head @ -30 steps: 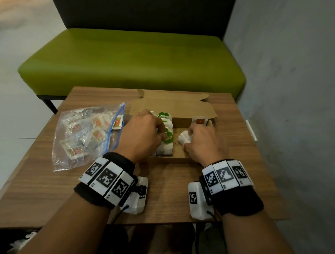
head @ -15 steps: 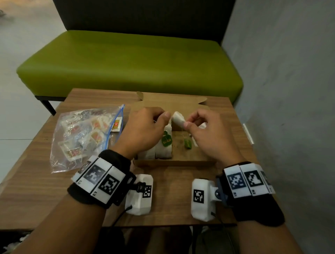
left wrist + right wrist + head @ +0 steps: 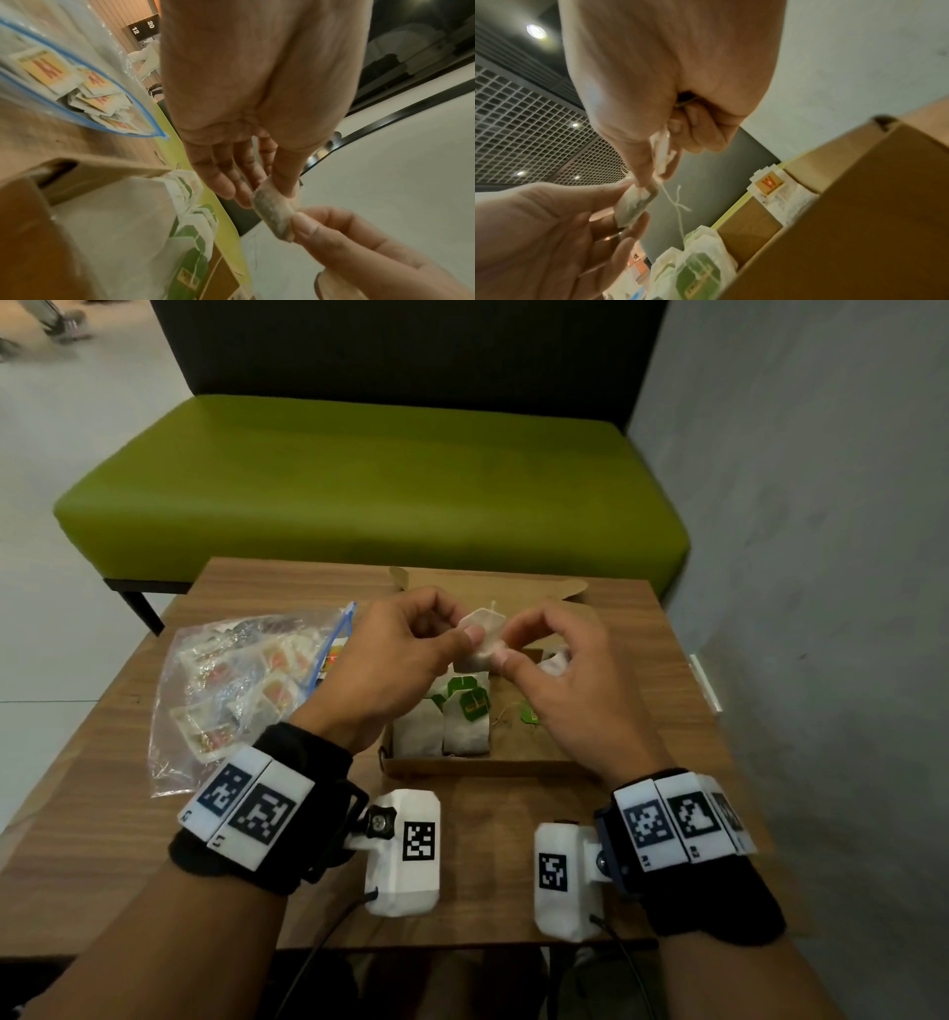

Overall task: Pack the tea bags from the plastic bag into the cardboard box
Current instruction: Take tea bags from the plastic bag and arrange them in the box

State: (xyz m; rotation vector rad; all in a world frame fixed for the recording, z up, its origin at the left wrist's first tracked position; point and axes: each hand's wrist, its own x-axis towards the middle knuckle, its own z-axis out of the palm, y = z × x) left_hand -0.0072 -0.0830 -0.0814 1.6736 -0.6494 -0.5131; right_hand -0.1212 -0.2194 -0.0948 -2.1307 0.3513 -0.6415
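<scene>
Pinching one tea bag [image 3: 480, 639] between them, the left hand [image 3: 390, 670] and right hand [image 3: 565, 680] hold it aloft, each with thumb and forefinger closed on an opposite edge and the other fingers loosely curled; the two-sided hold probably serves to flatten or turn the limp sachet so it can slide in upright. Its string [image 3: 677, 201] trails loose below the grip, and whether the tag [image 3: 529, 713] lying beneath the right hand belongs to it cannot be told from the blurred wrist views. Directly under the grip sits the open box [image 3: 477, 765], with packed bags [image 3: 464, 724] standing on edge against its left wall, leaving space to their right for the next one. Left of the grip, well apart, the plastic bag [image 3: 226, 680] lies with its mouth toward the box, many sachets still inside, so packing looks far from finished. All rest on the table [image 3: 102, 814].
</scene>
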